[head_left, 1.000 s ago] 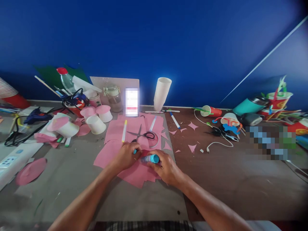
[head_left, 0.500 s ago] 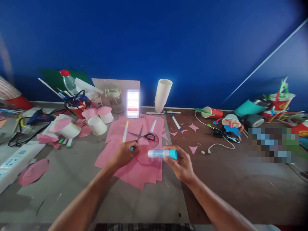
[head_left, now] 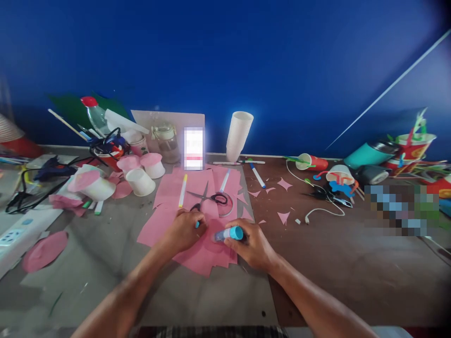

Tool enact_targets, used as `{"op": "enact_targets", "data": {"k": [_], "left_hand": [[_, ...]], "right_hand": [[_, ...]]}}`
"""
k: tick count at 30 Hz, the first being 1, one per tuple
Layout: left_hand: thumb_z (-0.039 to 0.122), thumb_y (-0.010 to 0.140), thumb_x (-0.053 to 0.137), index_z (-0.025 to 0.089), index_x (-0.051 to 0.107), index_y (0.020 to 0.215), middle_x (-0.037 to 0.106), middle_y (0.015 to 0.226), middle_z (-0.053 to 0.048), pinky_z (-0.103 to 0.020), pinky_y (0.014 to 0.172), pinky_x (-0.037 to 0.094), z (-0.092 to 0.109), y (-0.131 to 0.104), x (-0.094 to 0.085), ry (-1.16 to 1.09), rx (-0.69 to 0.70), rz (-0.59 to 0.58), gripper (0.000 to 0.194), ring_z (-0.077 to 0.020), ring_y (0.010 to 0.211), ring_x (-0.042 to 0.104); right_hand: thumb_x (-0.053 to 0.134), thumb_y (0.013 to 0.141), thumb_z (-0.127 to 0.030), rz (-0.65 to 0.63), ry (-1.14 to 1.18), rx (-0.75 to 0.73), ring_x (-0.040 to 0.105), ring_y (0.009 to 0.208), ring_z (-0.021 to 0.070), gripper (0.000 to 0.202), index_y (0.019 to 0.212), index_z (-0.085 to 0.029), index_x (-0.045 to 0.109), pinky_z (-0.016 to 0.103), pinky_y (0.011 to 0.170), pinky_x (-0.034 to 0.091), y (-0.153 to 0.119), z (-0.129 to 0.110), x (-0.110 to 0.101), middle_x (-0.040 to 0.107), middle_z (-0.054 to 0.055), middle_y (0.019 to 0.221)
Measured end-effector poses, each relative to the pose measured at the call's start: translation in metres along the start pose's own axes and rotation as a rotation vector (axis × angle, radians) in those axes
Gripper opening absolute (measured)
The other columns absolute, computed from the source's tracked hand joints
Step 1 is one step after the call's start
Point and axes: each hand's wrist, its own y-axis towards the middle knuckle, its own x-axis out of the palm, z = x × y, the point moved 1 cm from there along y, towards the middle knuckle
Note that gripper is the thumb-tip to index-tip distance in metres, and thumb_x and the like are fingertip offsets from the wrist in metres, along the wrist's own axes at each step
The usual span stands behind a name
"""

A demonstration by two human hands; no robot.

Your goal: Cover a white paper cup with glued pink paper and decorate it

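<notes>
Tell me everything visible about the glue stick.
The glue stick is a stubby, plastic-looking tube with a pale bluish body and bright turquoise end. The right hand grips it at a slant, turquoise end raised to the right, other end low over the pink paper; contact there is unclear.

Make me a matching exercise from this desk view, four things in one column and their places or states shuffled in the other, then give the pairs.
Column one:
1. glue stick
2. scissors
3. jar
4. flask

Column two:
A. upright, before the pale board
B. blades apart, on the pink paper
C. teal, at the right
D. in the right hand

Pairs: 1-D, 2-B, 3-A, 4-C
</notes>
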Motion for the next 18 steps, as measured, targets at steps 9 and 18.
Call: {"op": "enact_targets", "data": {"k": [9, 18], "left_hand": [[0.020, 0.087, 0.046, 0.020, 0.052, 0.065, 0.068, 0.070, 0.000, -0.037, 0.083, 0.036, 0.006, -0.001, -0.003, 0.112, -0.008, -0.103, 0.023, -0.0187, 0.070, 0.062], [0.020, 0.084, 0.049, 0.021, 0.049, 0.064, 0.067, 0.068, -0.002, -0.036, 0.082, 0.038, 0.003, -0.001, -0.001, 0.125, 0.001, -0.095, 0.020, -0.0176, 0.067, 0.059]], "right_hand": [[0.071, 0.083, -0.033, -0.056, -0.025, -0.024, 0.065, 0.081, 0.0232, 0.019, 0.099, -0.021, 0.072, 0.031, 0.072, 0.052, -0.003, 0.000, 0.013, 0.073, 0.006, 0.082], [0.066, 0.089, -0.044, 0.125, 0.195, 0.024, 0.060, 0.065, 0.0160, 0.027, 0.100, -0.019, 0.069, 0.026, 0.060, 0.049, -0.001, 0.001, -0.004, 0.070, 0.004, 0.082]]}}
